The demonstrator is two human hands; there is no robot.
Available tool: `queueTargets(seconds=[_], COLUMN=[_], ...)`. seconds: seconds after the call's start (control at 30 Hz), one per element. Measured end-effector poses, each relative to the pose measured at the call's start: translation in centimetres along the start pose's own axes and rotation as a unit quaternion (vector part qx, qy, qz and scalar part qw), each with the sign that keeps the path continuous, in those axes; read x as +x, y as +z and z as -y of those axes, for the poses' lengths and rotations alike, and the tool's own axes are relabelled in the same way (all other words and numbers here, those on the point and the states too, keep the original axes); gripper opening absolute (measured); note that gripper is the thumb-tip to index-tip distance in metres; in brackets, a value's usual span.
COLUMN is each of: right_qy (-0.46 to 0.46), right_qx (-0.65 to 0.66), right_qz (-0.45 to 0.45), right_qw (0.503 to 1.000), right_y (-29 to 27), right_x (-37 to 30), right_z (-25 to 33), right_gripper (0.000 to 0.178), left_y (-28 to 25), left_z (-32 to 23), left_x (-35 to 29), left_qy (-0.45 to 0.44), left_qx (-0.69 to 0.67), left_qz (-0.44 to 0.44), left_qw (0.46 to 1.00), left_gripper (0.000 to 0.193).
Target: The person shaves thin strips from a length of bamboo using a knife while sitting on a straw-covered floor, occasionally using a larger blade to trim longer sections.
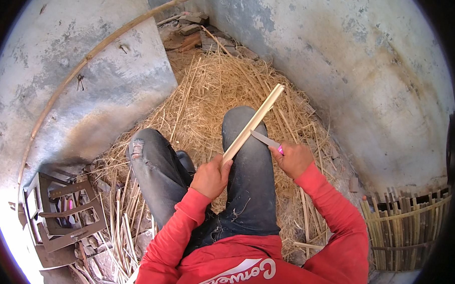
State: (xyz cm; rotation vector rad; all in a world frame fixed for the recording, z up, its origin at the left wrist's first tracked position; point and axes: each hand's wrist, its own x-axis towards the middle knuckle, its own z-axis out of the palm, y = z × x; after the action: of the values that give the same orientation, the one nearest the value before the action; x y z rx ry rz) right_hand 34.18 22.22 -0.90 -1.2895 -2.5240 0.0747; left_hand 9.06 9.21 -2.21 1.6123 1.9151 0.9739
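Left hand [209, 178] gripping pale strip [252, 124], right hand [294, 159] clasping knife [266, 140], white lettering [246, 276] on red sweatshirt [336, 256]

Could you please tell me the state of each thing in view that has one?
Bamboo strip: slanted, held at its lower end
Knife: blade bare, tip at the strip
Left hand: closed on the strip
Right hand: closed around the knife's handle
Jeans: torn at the left knee
Shavings: loose, heaped
Wall: stained, patchy

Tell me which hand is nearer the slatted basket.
Right. The right hand, holding the knife, is left of the basket; the left hand, gripping the strip, is farther left.
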Motion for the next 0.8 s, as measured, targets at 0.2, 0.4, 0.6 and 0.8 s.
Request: queueTargets(seconds=[0.2,0.4,0.6,0.8], right_qy=[0.171,0.121,0.058,0.043], right_qx=[-0.071,0.069,0.185,0.152], right_qz=[-0.045,-0.040,0.060,0.074], right_qw=[0.982,0.989,0.979,0.985], right_y=[0.3,-4.3,-4.1,-2.7], right_x=[3.6,1.6,-2.0,-2.5], right_z=[-8.3,-5.8,1.2,1.8], right_gripper=[0.056,0.056,0.046,0.048], left_y=[-0.3,-1.5,-1.7,-1.9], left_z=[0.4,0.9,0.9,0.9], left_x=[-0.4,-1.6,-1.5,-1.7], left_qy=[-0.007,-0.056,-0.054,-0.030], left_qx=[0.004,-0.043,-0.055,-0.037], left_qz=[0.013,0.056,0.058,0.042], left_qw=[1.000,0.996,0.995,0.998], left_gripper=[0.033,0.034,0.033,0.031])
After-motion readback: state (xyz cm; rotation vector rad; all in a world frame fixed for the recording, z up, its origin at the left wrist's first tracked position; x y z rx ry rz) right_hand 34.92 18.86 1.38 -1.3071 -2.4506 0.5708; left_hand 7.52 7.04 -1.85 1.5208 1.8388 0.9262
